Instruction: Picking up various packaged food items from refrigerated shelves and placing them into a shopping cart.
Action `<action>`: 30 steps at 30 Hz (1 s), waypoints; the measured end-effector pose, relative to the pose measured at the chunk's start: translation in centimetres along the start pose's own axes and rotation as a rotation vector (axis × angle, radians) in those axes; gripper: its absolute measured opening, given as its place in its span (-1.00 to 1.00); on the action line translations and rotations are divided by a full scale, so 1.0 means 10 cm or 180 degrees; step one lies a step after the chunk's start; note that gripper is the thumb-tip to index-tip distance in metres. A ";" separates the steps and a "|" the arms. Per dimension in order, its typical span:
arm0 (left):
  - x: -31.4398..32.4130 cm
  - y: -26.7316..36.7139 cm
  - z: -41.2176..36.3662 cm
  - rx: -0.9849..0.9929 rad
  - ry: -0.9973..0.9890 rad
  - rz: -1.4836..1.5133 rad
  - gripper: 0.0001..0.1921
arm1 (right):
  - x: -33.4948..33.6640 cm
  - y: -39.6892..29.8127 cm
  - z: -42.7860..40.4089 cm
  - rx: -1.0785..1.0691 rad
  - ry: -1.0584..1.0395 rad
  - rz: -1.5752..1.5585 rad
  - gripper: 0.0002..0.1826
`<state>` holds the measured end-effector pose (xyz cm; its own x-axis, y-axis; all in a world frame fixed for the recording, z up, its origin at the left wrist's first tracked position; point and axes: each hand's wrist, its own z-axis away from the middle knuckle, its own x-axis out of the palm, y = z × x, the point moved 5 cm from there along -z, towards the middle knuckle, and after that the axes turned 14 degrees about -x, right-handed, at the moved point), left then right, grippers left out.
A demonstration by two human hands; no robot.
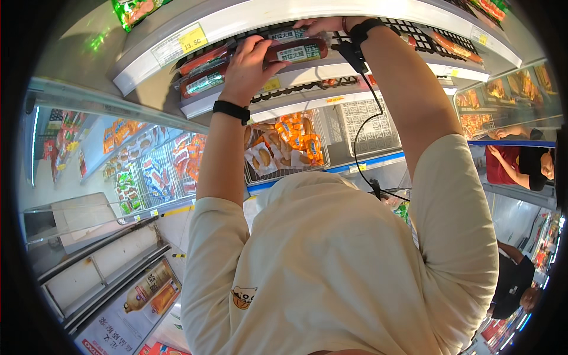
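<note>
My left hand has its fingers spread over the left end of a wrapped sausage on an upper shelf of a chilled display; whether it grips the sausage is hard to tell. Behind that one, my right hand reaches in at another wrapped sausage, its fingers partly hidden by the package and the shelf edge. To the left of my left hand lie more packed sausages, two of them in plain sight. The packs bear printed labels. A black strap is on each wrist, with a cable running down from the right one.
Above my hands runs a white shelf edge with price tags. Lower down, a wire basket holds orange and clear packs beside a white plastic crate. A glass panel stands at left. Other people are at right.
</note>
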<state>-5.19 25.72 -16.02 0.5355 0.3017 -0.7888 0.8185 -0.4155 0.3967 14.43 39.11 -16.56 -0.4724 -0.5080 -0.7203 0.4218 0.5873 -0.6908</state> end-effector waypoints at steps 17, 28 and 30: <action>0.21 0.13 -0.20 -0.0309 -0.0761 0.0161 -0.44 | 0.26 -0.86 1.39 -0.0651 0.2570 0.1286 -0.72; 0.12 1.15 0.46 0.0816 -0.0078 0.0470 -0.68 | 2.24 -0.56 5.21 0.2454 0.2397 0.0115 -0.71; 0.43 1.32 0.74 0.0912 -0.0468 0.0756 -0.72 | 3.04 -0.49 5.97 0.3016 0.1800 -0.0084 -0.68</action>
<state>6.34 15.23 -17.64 0.6503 0.0509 -0.7579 0.5731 -0.6878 0.4455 44.21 -16.87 -38.82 -0.6740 -0.0098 -0.7387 0.7144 -0.2632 -0.6483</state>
